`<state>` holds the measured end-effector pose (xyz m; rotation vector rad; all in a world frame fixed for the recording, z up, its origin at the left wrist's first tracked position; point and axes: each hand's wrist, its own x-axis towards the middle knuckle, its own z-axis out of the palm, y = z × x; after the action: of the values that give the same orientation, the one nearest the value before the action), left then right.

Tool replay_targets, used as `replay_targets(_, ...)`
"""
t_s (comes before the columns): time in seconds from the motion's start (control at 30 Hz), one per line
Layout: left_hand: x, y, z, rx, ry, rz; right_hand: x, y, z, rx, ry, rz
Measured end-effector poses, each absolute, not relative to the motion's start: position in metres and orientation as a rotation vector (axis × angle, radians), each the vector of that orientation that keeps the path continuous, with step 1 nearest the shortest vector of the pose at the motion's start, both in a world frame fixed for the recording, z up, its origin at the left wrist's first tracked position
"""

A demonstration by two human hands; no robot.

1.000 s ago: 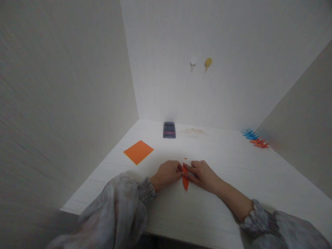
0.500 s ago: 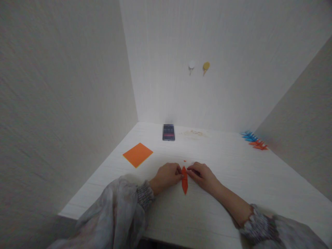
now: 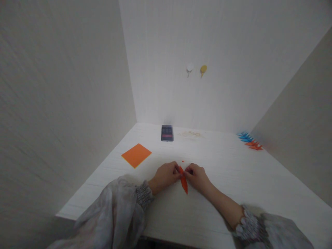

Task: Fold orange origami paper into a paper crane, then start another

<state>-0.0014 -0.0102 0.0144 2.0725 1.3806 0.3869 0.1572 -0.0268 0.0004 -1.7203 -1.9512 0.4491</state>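
A narrow piece of folded orange origami paper (image 3: 184, 185), pointed at its near end, is between my hands over the white table. My left hand (image 3: 168, 174) pinches its left edge near the upper part. From the other side my right hand (image 3: 196, 175) has its thumb and fingertips closed on the same part. The fingers hide some of the folds there. Just beyond the paper's far tip lies a tiny orange scrap (image 3: 183, 161).
A stack of square orange paper (image 3: 136, 155) lies to the left. A dark, pixelated device (image 3: 167, 133) stands by the back wall. Folded blue paper pieces (image 3: 245, 137) and orange ones (image 3: 253, 145) line the right edge. Two hooks, white (image 3: 190, 67) and yellow (image 3: 203, 69), are on the wall.
My right hand has moved in and closed on the folded paper, its fingers having been looser before. The paper has tilted, its far end leaning left. The view has shifted slightly.
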Motion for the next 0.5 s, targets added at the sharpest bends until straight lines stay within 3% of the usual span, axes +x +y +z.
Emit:
replay_targets(0.3,0.005,-0.003,-0.004,1.586,1.081,0.746,0.16,-0.03,-0.002,-1.399,-1.762,0.757)
replay_targets(0.5,0.008,-0.007,0.007,1.376,0.924,0.909,0.156,-0.035,0.006,-1.265,-1.489,0.993)
